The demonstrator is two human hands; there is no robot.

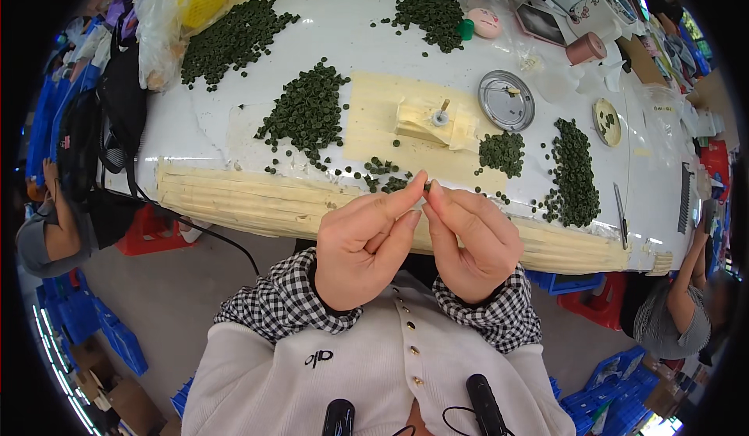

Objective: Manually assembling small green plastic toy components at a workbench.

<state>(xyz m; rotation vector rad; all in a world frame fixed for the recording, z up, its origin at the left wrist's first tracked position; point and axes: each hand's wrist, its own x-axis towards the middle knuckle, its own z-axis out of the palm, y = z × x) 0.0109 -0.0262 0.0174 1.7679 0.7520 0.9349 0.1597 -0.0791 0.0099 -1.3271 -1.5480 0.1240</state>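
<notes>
Just above the taped front edge of the table, my left hand (363,241) and my right hand (477,241) meet fingertip to fingertip. Both are closed in a pinch on a small dark green piece (427,188), mostly covered by the fingers. Right behind my fingers lie loose green pieces (382,167) of similar look. Farther back, a tape-wrapped block (421,118) with a short upright metal pin (442,113) stands on a yellowish taped patch (373,101). A small pile of green pieces (502,154) sits to the block's right.
Larger green piles lie left (304,112), back left (234,38), back centre (429,19) and right (573,175). A round metal lid (505,101), a small yellow dish (606,122) and a slim pointed tool (621,214) rest on the right side. People sit at both sides.
</notes>
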